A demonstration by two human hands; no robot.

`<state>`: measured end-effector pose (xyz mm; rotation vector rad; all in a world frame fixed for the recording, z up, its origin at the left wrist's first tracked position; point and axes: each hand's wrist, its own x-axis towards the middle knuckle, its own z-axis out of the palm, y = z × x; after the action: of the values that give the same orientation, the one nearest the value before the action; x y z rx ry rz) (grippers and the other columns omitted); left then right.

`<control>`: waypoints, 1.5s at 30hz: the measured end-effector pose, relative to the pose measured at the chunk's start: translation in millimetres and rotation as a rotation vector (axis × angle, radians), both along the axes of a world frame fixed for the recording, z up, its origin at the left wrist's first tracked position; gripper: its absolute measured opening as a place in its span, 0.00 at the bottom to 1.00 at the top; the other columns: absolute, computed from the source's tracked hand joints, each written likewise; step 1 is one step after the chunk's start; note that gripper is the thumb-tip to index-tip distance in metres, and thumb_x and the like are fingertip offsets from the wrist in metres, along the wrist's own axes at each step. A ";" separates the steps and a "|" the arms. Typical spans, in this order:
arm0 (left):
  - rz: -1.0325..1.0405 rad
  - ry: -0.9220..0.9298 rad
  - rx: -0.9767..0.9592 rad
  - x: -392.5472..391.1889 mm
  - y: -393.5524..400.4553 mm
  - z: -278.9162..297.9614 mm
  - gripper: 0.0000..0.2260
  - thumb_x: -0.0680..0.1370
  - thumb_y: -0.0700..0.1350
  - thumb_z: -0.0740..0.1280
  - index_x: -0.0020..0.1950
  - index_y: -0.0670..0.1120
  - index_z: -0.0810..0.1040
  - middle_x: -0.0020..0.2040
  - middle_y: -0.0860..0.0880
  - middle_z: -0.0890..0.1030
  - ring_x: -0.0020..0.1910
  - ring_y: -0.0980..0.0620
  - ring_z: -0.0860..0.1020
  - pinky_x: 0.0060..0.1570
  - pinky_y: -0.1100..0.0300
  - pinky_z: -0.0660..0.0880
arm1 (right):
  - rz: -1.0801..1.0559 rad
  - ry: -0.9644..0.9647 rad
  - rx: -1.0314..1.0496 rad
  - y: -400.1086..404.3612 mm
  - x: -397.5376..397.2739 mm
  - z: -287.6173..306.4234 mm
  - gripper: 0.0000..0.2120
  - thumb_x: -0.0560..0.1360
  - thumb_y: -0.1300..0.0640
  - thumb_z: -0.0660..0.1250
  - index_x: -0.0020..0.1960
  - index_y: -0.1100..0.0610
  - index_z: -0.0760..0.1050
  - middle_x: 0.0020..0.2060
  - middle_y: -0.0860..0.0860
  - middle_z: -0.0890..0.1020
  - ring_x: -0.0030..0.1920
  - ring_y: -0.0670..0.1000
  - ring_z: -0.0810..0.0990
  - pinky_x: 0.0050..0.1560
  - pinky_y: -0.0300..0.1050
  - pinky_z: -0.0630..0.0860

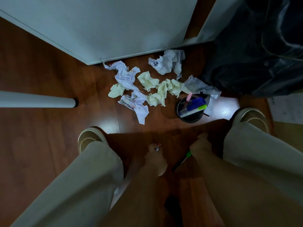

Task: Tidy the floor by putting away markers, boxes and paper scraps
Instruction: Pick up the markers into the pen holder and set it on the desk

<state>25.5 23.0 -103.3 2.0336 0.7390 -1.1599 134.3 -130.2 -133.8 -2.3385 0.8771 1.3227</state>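
Between my feet, my left hand [155,158] is closed around a small marker [157,147] whose red tip sticks out past my fingers. My right hand [200,147] grips a black marker with a green cap [182,161], which slants down to the left. A round black pen pot [191,110] stands on the wooden floor ahead of my right hand, holding several markers in blue, green and pink. Crumpled white and pale yellow paper scraps [147,86] lie scattered beyond it, near the white cabinet.
A white cabinet [101,27] blocks the far side. A white table leg [37,100] stands at the left. A black rubbish bag [255,51] fills the upper right. My shoes [89,139] and trouser legs frame the hands. A cardboard edge [288,128] shows at the right.
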 end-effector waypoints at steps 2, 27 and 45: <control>0.082 -0.156 -0.034 5.1 6.6 6.5 0.22 0.82 0.42 0.60 0.76 0.45 0.65 0.72 0.49 0.56 0.69 0.54 0.66 0.68 0.71 0.59 | -0.058 -0.004 0.045 0.2 1.9 5.3 0.32 0.73 0.65 0.67 0.74 0.58 0.58 0.66 0.62 0.72 0.64 0.63 0.73 0.63 0.55 0.73; 0.643 -0.147 -0.308 108.4 19.4 132.7 0.08 0.83 0.49 0.58 0.59 0.48 0.70 0.42 0.45 0.78 0.32 0.50 0.81 0.30 0.58 0.77 | 0.212 -0.682 0.436 -8.0 81.6 197.4 0.01 0.71 0.58 0.72 0.41 0.55 0.83 0.38 0.48 0.84 0.38 0.47 0.81 0.42 0.42 0.78; 0.315 -0.297 0.074 173.9 -0.3 134.9 0.11 0.78 0.44 0.63 0.59 0.45 0.78 0.56 0.41 0.82 0.57 0.41 0.79 0.58 0.53 0.75 | -0.057 -0.500 0.370 -9.4 67.4 139.2 0.12 0.78 0.56 0.61 0.58 0.54 0.78 0.53 0.58 0.81 0.49 0.56 0.79 0.50 0.45 0.75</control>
<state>199.3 22.7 31.6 2.0001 0.9193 -0.6456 201.7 -139.6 5.4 -2.1745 0.4880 0.7385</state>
